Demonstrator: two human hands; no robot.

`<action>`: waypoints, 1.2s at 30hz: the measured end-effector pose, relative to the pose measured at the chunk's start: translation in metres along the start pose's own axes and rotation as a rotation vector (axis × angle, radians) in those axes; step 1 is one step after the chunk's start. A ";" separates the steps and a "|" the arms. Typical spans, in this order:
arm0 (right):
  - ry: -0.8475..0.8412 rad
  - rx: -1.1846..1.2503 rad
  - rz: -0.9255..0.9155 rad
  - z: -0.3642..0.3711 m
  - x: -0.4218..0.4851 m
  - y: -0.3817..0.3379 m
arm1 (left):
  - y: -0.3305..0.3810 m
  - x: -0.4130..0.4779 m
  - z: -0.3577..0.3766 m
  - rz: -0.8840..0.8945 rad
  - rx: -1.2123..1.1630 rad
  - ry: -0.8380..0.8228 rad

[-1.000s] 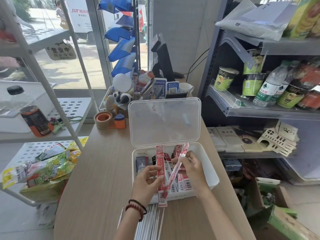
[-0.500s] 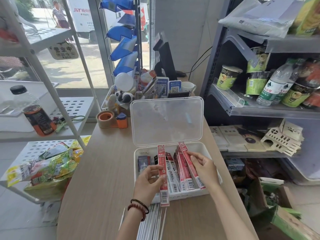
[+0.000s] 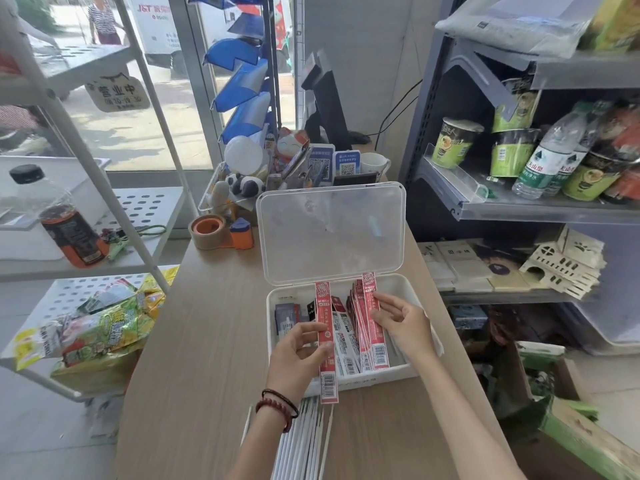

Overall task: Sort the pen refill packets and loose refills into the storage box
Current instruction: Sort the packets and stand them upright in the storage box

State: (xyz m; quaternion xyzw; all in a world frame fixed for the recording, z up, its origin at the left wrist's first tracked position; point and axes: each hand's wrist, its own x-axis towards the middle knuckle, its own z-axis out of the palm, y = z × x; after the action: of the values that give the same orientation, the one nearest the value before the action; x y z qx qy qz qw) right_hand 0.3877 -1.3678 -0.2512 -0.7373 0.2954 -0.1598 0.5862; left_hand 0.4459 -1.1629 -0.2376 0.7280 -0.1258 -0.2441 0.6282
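A white storage box (image 3: 408,370) stands on the wooden counter with its clear lid (image 3: 332,233) propped upright. Several red refill packets (image 3: 367,337) lie lengthwise inside it, with small dark packets (image 3: 285,318) at the box's left end. My left hand (image 3: 299,355) pinches one long red refill packet (image 3: 325,355) that reaches over the box's near rim. My right hand (image 3: 403,322) rests with loose fingers against the rightmost packets in the box. A bundle of loose white refills (image 3: 304,441) lies on the counter just in front of the box, between my forearms.
A tape roll (image 3: 207,232) with an orange dispenser sits behind the box to the left, in front of counter clutter and a black monitor (image 3: 327,109). White racks with snack bags (image 3: 100,327) stand left. Grey shelves of cups and bottles (image 3: 547,161) stand right.
My right hand laid its red packet down onto the stack in the box and now rests beside it. My left hand still holds its packet in the same place.
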 end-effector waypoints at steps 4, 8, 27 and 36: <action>0.038 -0.106 -0.005 0.004 0.000 0.003 | 0.001 -0.001 0.000 -0.002 -0.003 -0.009; 0.048 -0.207 -0.019 0.005 0.001 0.005 | 0.002 -0.001 0.001 0.009 -0.018 0.007; 0.006 -0.035 -0.105 0.010 -0.039 -0.029 | 0.023 0.007 0.021 0.067 -0.041 0.078; -0.027 -0.027 -0.071 0.007 -0.029 -0.041 | 0.037 0.025 0.025 0.277 0.502 -0.100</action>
State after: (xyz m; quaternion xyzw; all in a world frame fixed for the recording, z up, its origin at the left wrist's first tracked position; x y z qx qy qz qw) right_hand 0.3799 -1.3385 -0.2108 -0.7574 0.2632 -0.1666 0.5739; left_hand 0.4592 -1.2036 -0.2085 0.8236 -0.3113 -0.1530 0.4488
